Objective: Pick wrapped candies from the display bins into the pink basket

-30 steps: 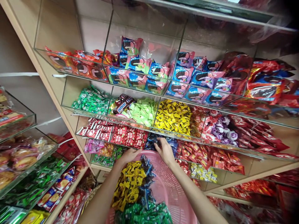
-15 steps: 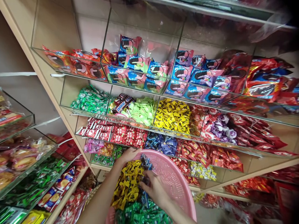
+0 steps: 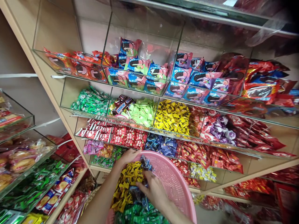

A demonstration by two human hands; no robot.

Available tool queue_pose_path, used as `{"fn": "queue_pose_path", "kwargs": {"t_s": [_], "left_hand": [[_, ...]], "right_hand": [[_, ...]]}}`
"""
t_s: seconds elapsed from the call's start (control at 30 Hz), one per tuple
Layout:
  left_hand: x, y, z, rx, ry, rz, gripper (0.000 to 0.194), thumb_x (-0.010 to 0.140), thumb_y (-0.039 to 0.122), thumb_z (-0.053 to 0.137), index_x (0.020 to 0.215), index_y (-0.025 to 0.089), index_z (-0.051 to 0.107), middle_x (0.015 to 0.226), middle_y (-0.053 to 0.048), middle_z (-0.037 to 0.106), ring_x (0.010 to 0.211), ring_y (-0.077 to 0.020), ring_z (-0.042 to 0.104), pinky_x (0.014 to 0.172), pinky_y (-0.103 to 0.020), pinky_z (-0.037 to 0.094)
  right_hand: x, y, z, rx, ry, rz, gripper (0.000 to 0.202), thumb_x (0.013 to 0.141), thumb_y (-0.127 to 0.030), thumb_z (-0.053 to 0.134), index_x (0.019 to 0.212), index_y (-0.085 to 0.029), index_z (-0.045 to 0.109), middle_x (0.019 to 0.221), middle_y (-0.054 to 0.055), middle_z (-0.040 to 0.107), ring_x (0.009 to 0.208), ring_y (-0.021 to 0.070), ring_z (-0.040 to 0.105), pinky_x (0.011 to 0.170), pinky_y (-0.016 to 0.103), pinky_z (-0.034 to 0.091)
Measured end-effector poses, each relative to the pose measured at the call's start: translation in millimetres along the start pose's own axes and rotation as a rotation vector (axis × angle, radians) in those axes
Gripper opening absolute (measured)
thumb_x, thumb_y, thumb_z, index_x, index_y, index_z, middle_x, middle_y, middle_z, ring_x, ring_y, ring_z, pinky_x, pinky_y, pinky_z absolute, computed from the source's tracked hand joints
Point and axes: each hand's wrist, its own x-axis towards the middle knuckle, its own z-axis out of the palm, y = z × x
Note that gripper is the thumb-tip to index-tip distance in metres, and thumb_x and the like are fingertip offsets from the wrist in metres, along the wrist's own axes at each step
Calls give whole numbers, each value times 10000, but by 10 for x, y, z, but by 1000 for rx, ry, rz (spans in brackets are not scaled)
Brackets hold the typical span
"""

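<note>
A round pink plastic basket [image 3: 187,193] stands in front of me, holding yellow-wrapped candies [image 3: 126,193], green-wrapped candies [image 3: 140,216] and some dark blue-wrapped candies [image 3: 137,194]. My left hand [image 3: 130,156] grips the basket's far rim. Inside the basket is my right hand [image 3: 155,188], its thumb spread away from the fingers. Blue candies lie below and beside that hand, and its fingertips are partly hidden among them. Another blue candy piece [image 3: 146,162] rests near the basket's far wall.
Glass-fronted shelves hold blue-pink cookie packs [image 3: 179,74], green candies [image 3: 91,101], yellow candies [image 3: 173,116] and red packets [image 3: 128,137]. A bin of dark blue candies [image 3: 161,144] sits just beyond the rim. Another shelf unit [image 3: 28,152] stands at the left.
My right hand's thumb and fingers have spread, and more blue candies show in the basket beneath it. The left hand stays on the rim.
</note>
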Motion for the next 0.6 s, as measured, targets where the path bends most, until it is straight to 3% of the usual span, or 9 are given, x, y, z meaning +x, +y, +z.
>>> {"fn": "queue_pose_path", "kwargs": {"t_s": [0.17, 0.3, 0.47, 0.6], "left_hand": [[1, -2, 5, -1, -4, -22, 585, 723, 675, 319, 618, 144, 541, 562, 17, 454, 562, -116, 349, 556, -217, 272], [-14, 24, 2, -14, 7, -10, 570, 723, 680, 319, 609, 155, 511, 573, 17, 461, 586, -123, 353, 567, -216, 275], [-1, 11, -5, 13, -3, -26, 567, 718, 696, 314, 563, 167, 447, 526, 36, 377, 551, -110, 307, 556, -220, 249], [7, -8, -9, 19, -5, -37, 570, 710, 710, 315, 558, 173, 431, 519, 40, 362, 549, -112, 315, 559, -222, 245]], "right_hand": [[464, 216, -357, 13, 228, 25, 280, 851, -399, 408, 935, -190, 573, 859, 62, 644, 748, 179, 602, 652, 256, 423], [946, 517, -535, 87, 378, 121, 177, 779, -344, 514, 820, -192, 595, 775, 40, 648, 710, 162, 592, 633, 236, 413], [1434, 793, -507, 359, 378, 397, 260, 712, -353, 556, 509, -195, 523, 467, 3, 577, 385, 109, 490, 424, 209, 367], [1617, 859, -429, 482, 366, 466, 280, 696, -347, 551, 462, -214, 474, 322, -33, 479, 251, 84, 344, 286, 199, 262]]}}
